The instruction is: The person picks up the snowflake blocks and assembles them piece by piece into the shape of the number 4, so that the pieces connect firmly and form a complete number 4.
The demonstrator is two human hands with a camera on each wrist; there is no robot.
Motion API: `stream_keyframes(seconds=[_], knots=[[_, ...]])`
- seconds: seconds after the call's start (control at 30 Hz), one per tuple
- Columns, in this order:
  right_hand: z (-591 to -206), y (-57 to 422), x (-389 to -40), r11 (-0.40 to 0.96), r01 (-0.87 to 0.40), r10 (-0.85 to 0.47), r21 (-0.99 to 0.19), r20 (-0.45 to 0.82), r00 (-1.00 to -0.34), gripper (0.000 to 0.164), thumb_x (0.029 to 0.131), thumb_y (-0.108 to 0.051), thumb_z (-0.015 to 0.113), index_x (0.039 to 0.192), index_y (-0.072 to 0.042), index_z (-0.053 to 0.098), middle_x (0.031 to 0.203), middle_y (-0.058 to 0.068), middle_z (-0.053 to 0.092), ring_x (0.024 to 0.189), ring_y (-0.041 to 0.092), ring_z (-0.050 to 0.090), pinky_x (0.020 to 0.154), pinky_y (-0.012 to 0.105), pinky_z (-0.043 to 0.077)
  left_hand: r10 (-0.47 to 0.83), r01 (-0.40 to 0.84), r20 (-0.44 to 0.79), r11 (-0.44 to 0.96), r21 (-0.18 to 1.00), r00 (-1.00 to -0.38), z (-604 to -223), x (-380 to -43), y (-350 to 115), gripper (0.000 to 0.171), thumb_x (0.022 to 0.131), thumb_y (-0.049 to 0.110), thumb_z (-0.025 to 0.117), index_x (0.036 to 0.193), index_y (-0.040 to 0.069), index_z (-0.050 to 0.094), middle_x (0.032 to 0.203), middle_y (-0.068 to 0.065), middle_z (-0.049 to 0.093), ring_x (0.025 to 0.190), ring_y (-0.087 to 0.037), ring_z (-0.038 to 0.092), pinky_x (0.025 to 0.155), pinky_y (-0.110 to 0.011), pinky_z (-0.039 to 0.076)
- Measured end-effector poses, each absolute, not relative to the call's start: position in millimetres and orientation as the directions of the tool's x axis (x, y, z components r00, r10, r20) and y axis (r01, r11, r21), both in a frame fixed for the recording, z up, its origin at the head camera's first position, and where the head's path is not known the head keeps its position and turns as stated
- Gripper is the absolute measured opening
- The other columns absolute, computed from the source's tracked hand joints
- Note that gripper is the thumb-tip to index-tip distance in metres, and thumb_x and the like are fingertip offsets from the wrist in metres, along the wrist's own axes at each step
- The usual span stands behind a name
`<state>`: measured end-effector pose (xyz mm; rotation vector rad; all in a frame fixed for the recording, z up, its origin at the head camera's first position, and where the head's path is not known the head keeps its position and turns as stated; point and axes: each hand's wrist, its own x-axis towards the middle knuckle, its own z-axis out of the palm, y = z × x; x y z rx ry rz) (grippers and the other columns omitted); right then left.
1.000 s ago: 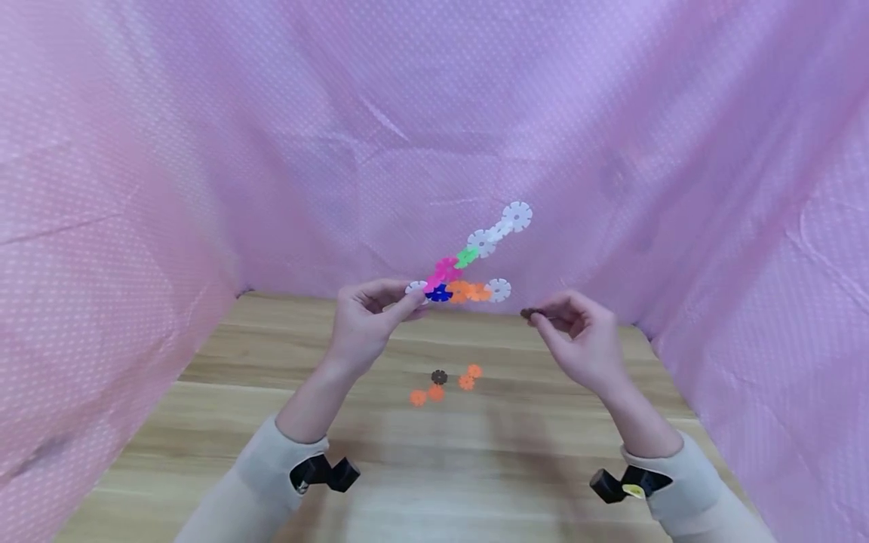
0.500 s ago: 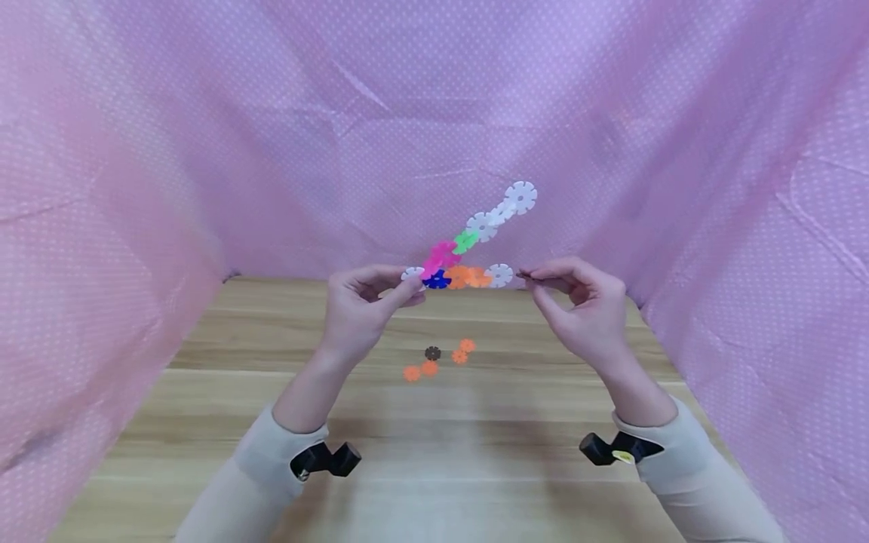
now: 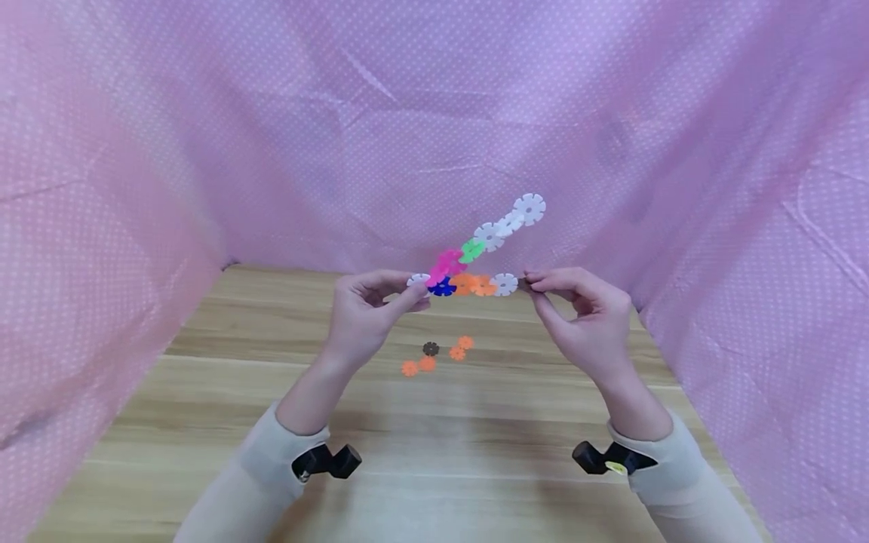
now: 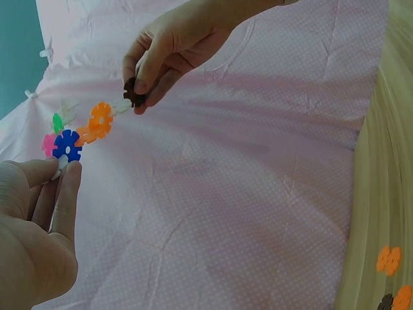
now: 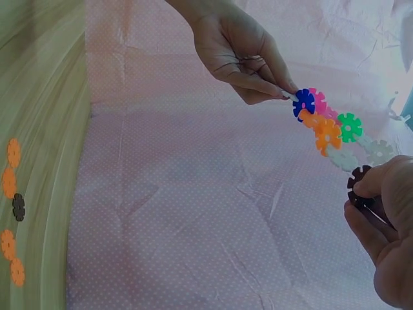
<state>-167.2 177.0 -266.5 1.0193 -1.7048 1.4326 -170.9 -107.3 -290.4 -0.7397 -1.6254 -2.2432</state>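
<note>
My left hand [image 3: 370, 317] pinches a white notched snowflake disc [image 3: 418, 280] at the near end of a chain of interlocked discs held above the table. Two branches spread from there. One runs through pink discs [image 3: 448, 264], a green disc [image 3: 472, 250] and several white ones. The other has a blue disc [image 3: 443, 287], orange discs [image 3: 465, 284] and a white end disc [image 3: 505, 284]. Between thumb and fingertips, my right hand [image 3: 587, 317] pinches a dark brown snowflake disc [image 5: 359, 187]. Its edge meets the white end disc; whether their slots interlock I cannot tell.
On the wooden table [image 3: 380, 445] lie several orange discs [image 3: 427, 363] and another dark brown disc [image 3: 431, 349]. Pink dotted cloth [image 3: 380, 136] rises at the back and both sides. Each wrist carries a black camera mount [image 3: 329, 461].
My right hand has come leftward with the brown disc, which was apart from the white end disc and is now at its edge. My left hand keeps its pinch on the chain.
</note>
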Motion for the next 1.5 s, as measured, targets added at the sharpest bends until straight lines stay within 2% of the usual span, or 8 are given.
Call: stream_keyframes(seconds=[0.37,0.6,0.67,0.8,0.9,1.13,1.37,1.5], knots=[[-273.2,174.2,-166.6,0.208,-0.879,-0.137,-0.428,0.877,-0.460,0.019,0.080,0.026,0.072,0.091,0.011,0.077,0.102,0.007,0.082,0.101,0.012,0.079,0.091,0.025,0.068,0.085,0.506,0.558,-0.328,0.798,-0.825,-296.2,-171.5,-108.3,0.024,0.090,-0.016,0.073,0.095,0.005,0.083,0.089,0.004,0.082,0.077,-0.012,0.080,0.078,-0.041,0.072],[-273.8,174.0,-167.0,0.267,-0.875,-0.160,-0.403,0.877,-0.453,0.022,0.080,0.024,0.074,0.092,0.006,0.080,0.099,0.011,0.082,0.101,0.010,0.078,0.092,0.023,0.067,0.079,0.488,0.538,-0.327,0.809,-0.839,-296.3,-169.2,-109.9,0.035,0.090,-0.017,0.072,0.092,0.017,0.082,0.090,0.004,0.082,0.077,-0.011,0.079,0.078,-0.040,0.072],[-274.5,173.3,-166.7,0.282,-0.876,-0.171,-0.391,0.878,-0.447,0.023,0.080,0.024,0.075,0.091,0.005,0.080,0.097,0.015,0.081,0.100,0.009,0.078,0.091,0.021,0.067,0.078,0.483,0.531,-0.321,0.815,-0.844,-296.1,-168.6,-110.2,0.032,0.090,-0.016,0.073,0.092,0.015,0.082,0.089,0.004,0.082,0.077,-0.011,0.079,0.079,-0.040,0.071],[-275.1,172.4,-166.8,0.323,-0.882,-0.191,-0.343,0.889,-0.416,0.021,0.080,0.021,0.076,0.090,0.003,0.081,0.094,0.020,0.080,0.100,0.006,0.077,0.091,0.017,0.066,0.083,0.488,0.535,-0.311,0.816,-0.841,-295.7,-168.6,-109.7,0.012,0.090,-0.015,0.073,0.096,-0.007,0.079,0.088,0.004,0.082,0.077,-0.011,0.079,0.079,-0.041,0.071],[-274.9,172.3,-167.5,0.351,-0.888,-0.194,-0.296,0.905,-0.378,0.020,0.080,0.018,0.078,0.089,0.002,0.083,0.093,0.020,0.080,0.099,0.005,0.077,0.091,0.015,0.065,0.086,0.496,0.543,-0.309,0.811,-0.835,-295.3,-169.2,-109.2,0.010,0.090,-0.015,0.073,0.099,-0.016,0.075,0.088,0.004,0.082,0.076,-0.011,0.080,0.079,-0.042,0.072],[-273.9,172.7,-167.1,0.340,-0.904,-0.167,-0.261,0.929,-0.331,0.020,0.077,0.018,0.079,0.087,0.001,0.084,0.089,0.020,0.080,0.096,0.005,0.077,0.088,0.015,0.065,0.098,0.492,0.542,-0.310,0.813,-0.834,-295.7,-171.6,-108.6,0.009,0.090,-0.016,0.073,0.097,-0.013,0.076,0.088,0.005,0.082,0.076,-0.011,0.080,0.078,-0.040,0.072],[-272.3,175.5,-168.9,0.340,-0.907,-0.191,-0.248,0.926,-0.325,0.023,0.074,0.019,0.082,0.087,-0.001,0.084,0.089,0.017,0.081,0.095,0.005,0.078,0.088,0.015,0.065,0.124,0.473,0.526,-0.302,0.828,-0.842,-296.4,-173.8,-109.1,0.031,0.090,-0.017,0.072,0.089,0.012,0.083,0.089,0.005,0.082,0.077,-0.010,0.080,0.078,-0.041,0.072],[-271.4,176.6,-170.3,0.338,-0.909,-0.206,-0.244,0.923,-0.324,0.024,0.074,0.019,0.083,0.087,-0.002,0.085,0.090,0.013,0.082,0.094,0.009,0.079,0.089,0.016,0.065,0.146,0.477,0.530,-0.286,0.831,-0.835,-295.2,-174.0,-109.5,0.013,0.089,-0.016,0.073,0.091,-0.006,0.080,0.090,0.006,0.082,0.077,-0.012,0.080,0.078,-0.042,0.072]])
